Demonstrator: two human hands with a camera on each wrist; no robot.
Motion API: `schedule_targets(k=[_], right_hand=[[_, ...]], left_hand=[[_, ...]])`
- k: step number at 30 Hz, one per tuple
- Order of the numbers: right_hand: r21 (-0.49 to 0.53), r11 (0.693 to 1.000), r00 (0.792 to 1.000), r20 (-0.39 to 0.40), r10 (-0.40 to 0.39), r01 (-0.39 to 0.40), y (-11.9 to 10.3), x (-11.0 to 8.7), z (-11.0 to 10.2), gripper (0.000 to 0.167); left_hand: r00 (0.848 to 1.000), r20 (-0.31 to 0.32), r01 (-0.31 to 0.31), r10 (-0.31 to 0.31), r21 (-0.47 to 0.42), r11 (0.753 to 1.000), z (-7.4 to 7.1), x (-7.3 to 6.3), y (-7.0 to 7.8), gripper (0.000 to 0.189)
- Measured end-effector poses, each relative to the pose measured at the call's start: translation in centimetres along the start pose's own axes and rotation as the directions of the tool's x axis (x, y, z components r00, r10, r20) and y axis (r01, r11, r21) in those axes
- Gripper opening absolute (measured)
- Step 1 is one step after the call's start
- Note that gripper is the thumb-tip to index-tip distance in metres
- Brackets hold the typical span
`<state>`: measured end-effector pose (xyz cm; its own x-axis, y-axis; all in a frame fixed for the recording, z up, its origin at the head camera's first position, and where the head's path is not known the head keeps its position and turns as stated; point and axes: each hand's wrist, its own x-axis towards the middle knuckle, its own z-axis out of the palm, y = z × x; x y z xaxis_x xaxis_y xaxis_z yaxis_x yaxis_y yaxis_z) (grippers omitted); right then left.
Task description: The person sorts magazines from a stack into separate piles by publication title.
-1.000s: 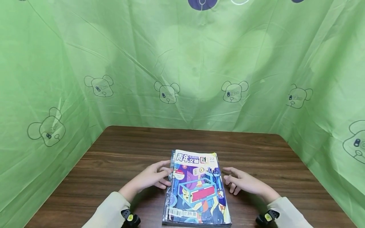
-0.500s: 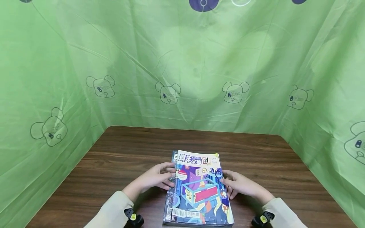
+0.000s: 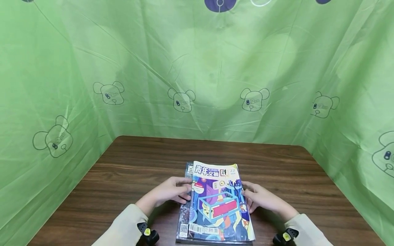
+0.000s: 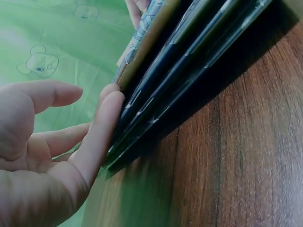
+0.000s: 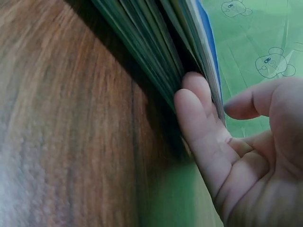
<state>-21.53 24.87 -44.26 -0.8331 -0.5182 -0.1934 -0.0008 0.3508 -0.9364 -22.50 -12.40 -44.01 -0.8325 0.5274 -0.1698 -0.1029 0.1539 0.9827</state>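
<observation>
A magazine [image 3: 220,205] with a purple and blue cover lies on top of a stack of darker magazines [image 3: 183,218], shifted to the right so the left strip of the one below shows. My right hand [image 3: 261,200] pinches its right edge: in the right wrist view, fingertips [image 5: 191,94] reach into the gap under the top magazine [image 5: 207,61] and the thumb lies by its cover. My left hand [image 3: 170,191] is at the left side; in the left wrist view, its fingertips [image 4: 112,97] touch the brown spine of the top magazine [image 4: 137,59], thumb held apart.
The stack sits on a dark wood-grain table [image 3: 138,160] near its front edge. A green curtain [image 3: 215,119] printed with bear outlines encloses the back and both sides. Black devices are strapped at both wrists, over pale sleeves [image 3: 121,225].
The top magazine has slid to the right over the stack, baring more of the magazine below. My right hand has closed in on its right edge; my left hand has followed slightly right.
</observation>
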Motion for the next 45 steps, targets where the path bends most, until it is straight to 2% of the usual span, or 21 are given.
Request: schedule_targets(k=[9,14,21,27,45], right_hand=[[0.055,0.998,1.000,0.009,-0.019,0.019,0.1,-0.1,-0.5,0.067],[0.099,0.995,0.999,0.023,-0.024,0.021,0.2,-0.3,-0.7,0.069],[0.230,0.973,0.996,0.082,-0.037,0.017,0.1,-0.9,-0.9,0.074],[0.283,0.959,0.994,0.101,-0.051,0.020,0.3,-1.0,-0.9,0.076],[0.250,0.968,0.996,0.070,-0.050,0.031,0.0,-0.5,-0.1,0.074]], left_hand=[[1.000,-0.006,0.008,-0.008,0.042,0.999,0.2,-0.1,0.4,0.059],[1.000,0.014,0.023,-0.023,-0.003,1.000,0.7,-0.1,0.4,0.064],[0.999,0.022,0.047,-0.046,-0.050,0.998,1.6,0.0,0.4,0.075],[1.000,0.025,0.020,-0.019,-0.057,0.998,2.2,0.3,0.1,0.083],[1.000,-0.015,-0.019,0.019,-0.022,1.000,2.3,0.1,0.2,0.081]])
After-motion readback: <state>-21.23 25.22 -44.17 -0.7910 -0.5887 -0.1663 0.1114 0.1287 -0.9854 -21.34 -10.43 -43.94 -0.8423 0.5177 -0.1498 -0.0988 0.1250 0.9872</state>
